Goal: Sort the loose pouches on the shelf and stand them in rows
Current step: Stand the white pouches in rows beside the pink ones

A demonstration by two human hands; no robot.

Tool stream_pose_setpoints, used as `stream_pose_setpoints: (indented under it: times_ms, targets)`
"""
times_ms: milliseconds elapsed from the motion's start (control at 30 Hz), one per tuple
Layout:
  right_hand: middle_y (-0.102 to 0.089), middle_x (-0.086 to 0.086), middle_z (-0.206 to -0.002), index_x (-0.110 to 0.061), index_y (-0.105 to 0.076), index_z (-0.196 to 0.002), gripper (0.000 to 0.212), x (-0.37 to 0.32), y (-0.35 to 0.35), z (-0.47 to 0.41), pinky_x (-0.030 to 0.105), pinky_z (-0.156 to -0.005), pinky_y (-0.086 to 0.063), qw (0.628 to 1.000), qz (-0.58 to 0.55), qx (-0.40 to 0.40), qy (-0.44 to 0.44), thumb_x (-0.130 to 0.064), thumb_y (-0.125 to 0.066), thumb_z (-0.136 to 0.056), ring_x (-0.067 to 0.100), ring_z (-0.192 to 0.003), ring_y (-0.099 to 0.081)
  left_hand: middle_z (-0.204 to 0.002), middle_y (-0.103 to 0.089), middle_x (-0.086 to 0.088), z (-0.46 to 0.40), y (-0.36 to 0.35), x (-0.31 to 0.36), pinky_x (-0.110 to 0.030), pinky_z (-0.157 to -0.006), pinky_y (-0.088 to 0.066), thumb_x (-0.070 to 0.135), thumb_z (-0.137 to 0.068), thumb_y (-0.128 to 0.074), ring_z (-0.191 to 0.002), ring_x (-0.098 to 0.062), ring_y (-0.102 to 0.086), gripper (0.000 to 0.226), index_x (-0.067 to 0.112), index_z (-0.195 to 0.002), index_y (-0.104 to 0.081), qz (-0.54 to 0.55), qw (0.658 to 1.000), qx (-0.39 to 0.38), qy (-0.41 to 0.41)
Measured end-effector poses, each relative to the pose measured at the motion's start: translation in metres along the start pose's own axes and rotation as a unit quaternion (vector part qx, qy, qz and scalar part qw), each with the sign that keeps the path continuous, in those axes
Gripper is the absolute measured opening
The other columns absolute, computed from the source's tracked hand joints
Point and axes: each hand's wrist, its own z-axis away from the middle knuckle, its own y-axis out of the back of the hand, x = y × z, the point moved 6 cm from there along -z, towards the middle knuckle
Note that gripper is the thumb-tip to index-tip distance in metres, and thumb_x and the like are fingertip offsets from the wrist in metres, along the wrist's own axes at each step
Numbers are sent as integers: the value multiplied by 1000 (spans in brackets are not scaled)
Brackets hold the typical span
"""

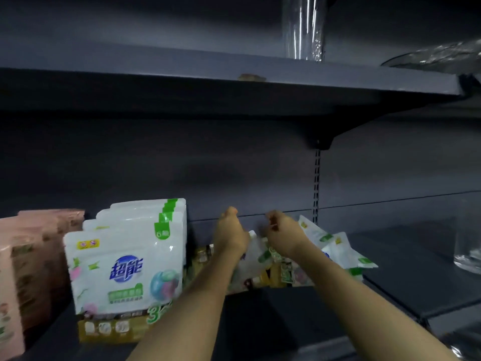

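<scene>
A row of white pouches (125, 259) with a blue logo stands upright at the left of the dark shelf (260, 316); a gold pouch (112, 328) lies flat under the front one. Right of the row is a heap of loose pouches (330, 247), white and gold ones mixed. Both arms reach in over this heap. My left hand (230, 231) has curled fingers against the top of a tilted white pouch (246, 261) and seems to grip it. My right hand (282, 234) hovers just right of it with curled fingers; blur hides whether it pinches anything.
Pink packs (28, 256) stand at the far left. The upper shelf (234, 74) carries a tall glass vase (303, 27) and a glass dish (437, 56). Another glass vessel (468, 254) stands at the right, past the slotted upright (316, 183).
</scene>
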Motion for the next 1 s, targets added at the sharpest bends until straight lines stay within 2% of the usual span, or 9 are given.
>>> stream_pose_setpoints:
  times_ms: [67, 200, 400, 500, 600, 700, 800, 900, 1000]
  targets:
    - [-57, 16, -125, -8, -46, -132, 38, -4, 0, -24, 32, -88, -45, 1000, 8, -9, -3, -17, -46, -95, 32, -112, -55, -115, -58, -14, -25, -13, -3, -34, -76, -46, 4, -88, -52, -92, -25, -54, 18, 9, -106, -50, -26, 999, -20, 20]
    - [-56, 16, -126, -8, -47, -130, 36, 1, -7, -49, 28, -87, -43, 999, 30, -41, -4, -14, -46, -95, 31, -115, -54, -122, -57, -17, -42, -38, -14, -37, -85, -46, 15, -94, -46, -111, -32, -55, 25, 2, -115, -54, -90, 988, -113, 59]
    - [-60, 15, -119, -10, -50, -125, 31, 35, -16, -55, 19, -66, -33, 998, 40, -46, 8, -16, -43, -95, 25, -98, -57, -119, -59, -12, -37, -52, -55, -32, -82, -45, 19, -96, -43, -104, -26, -57, 29, 6, -120, -52, -170, 968, -162, 86]
    - [-63, 12, -115, -12, -52, -120, 26, 53, -26, -49, 20, -68, -34, 998, 29, -46, 19, -17, -41, -97, 26, -101, -59, -132, -49, -10, -36, -60, -69, -38, -100, -32, 26, -93, -41, -122, -28, -42, 37, 11, -127, -47, -266, 945, -173, 77]
    - [-64, 12, -113, -12, -51, -121, 27, 59, -30, -48, 19, -68, -33, 999, 22, -39, 27, -15, -39, -97, 25, -95, -58, -133, -42, -8, -35, -65, -75, -38, -100, -26, 42, -94, -35, -121, -27, -33, 46, 16, -130, -46, -322, 925, -185, 80]
    - [-65, 14, -110, -11, -53, -119, 28, 59, -30, -48, 21, -71, -36, 999, 8, -39, 35, -13, -41, -94, 23, -88, -55, -129, -44, -7, -35, -65, -73, -40, -99, -26, 51, -93, -34, -119, -26, -34, 49, 20, -126, -53, -332, 925, -172, 65]
    - [-65, 15, -111, -10, -54, -117, 27, 61, -31, -47, 22, -71, -36, 998, 18, -45, 26, -10, -41, -93, 25, -90, -56, -128, -52, -5, -35, -59, -66, -44, -101, -26, 49, -95, -36, -121, -26, -42, 45, 17, -120, -54, -278, 950, -136, 50]
    - [-64, 16, -115, -6, -58, -113, 28, 62, -27, -45, 24, -73, -37, 997, 56, -57, 22, -7, -40, -92, 30, -105, -57, -120, -61, -4, -35, -42, -52, -43, -101, -28, 47, -95, -40, -115, -27, -53, 37, 15, -110, -53, -230, 970, -75, 38]
    - [-65, 16, -113, -2, -63, -105, 28, 64, -25, -41, 25, -71, -37, 990, 112, -79, 34, -2, -40, -89, 30, -104, -58, -114, -65, -8, -41, -17, -26, -41, -99, -32, 43, -94, -44, -112, -30, -56, 33, 14, -106, -52, -161, 987, 10, 13]
